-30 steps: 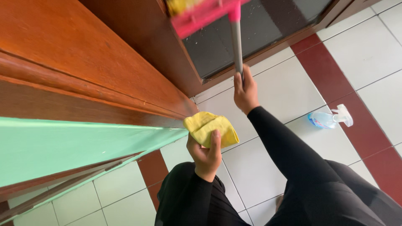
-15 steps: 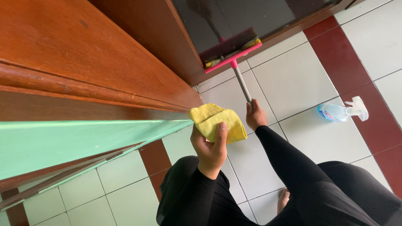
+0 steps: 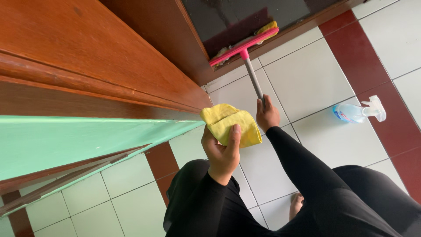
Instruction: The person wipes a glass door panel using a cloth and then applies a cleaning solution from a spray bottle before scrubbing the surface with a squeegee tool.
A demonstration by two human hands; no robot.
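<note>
Two bare hands are busy. Left hand (image 3: 221,151) is clamped on a folded yellow cloth (image 3: 231,124), thumb pressed over it. Just beside it, right hand (image 3: 267,116) is closed around the grey handle of a pink window squeegee (image 3: 244,46), whose head lies beyond the knuckles against the dark glass pane (image 3: 245,15). Well apart to the right, a clear spray bottle (image 3: 358,111) lies on the tiled floor (image 3: 315,79).

Spray bottle (image 3: 357,112) lies on floor (image 3: 315,79), right of squeegee (image 3: 245,46).

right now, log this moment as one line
left hand: holds yellow cloth | right hand: grips squeegee handle | squeegee head: at bottom of glass | spray bottle: lying on floor
</note>
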